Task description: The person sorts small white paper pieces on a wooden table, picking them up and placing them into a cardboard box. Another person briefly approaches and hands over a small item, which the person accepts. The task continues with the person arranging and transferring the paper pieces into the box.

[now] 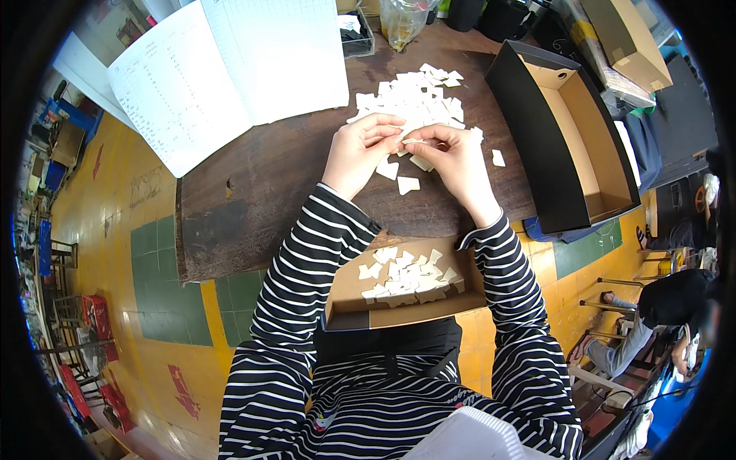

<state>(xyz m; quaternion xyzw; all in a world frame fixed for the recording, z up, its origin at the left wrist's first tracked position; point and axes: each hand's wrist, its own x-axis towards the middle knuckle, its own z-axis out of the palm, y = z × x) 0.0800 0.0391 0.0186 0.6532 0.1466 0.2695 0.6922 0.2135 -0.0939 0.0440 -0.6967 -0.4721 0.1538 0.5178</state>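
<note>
My left hand (pixel 359 152) and my right hand (pixel 458 159) meet over the near edge of a pile of small white pieces (pixel 418 98). Their fingertips pinch one small pale piece (pixel 410 141) between them, mostly covered by the fingers. The loose pieces look flat, roughly trapezoid, and lie heaped on a dark wooden table (pixel 291 184). A few lie apart, such as one white piece (pixel 409 185) just below my hands. Below the table edge, on my lap, a shallow cardboard box (pixel 345 285) holds more of these white pieces (pixel 414 274).
An open ledger (pixel 184 84) with handwritten pages covers the table's left side. On the right stands a long black box (pixel 537 138) with a brown inside. A clear plastic bag (pixel 404 24) and a small clear tray (pixel 357 44) sit at the back. A person (pixel 675 307) sits far right.
</note>
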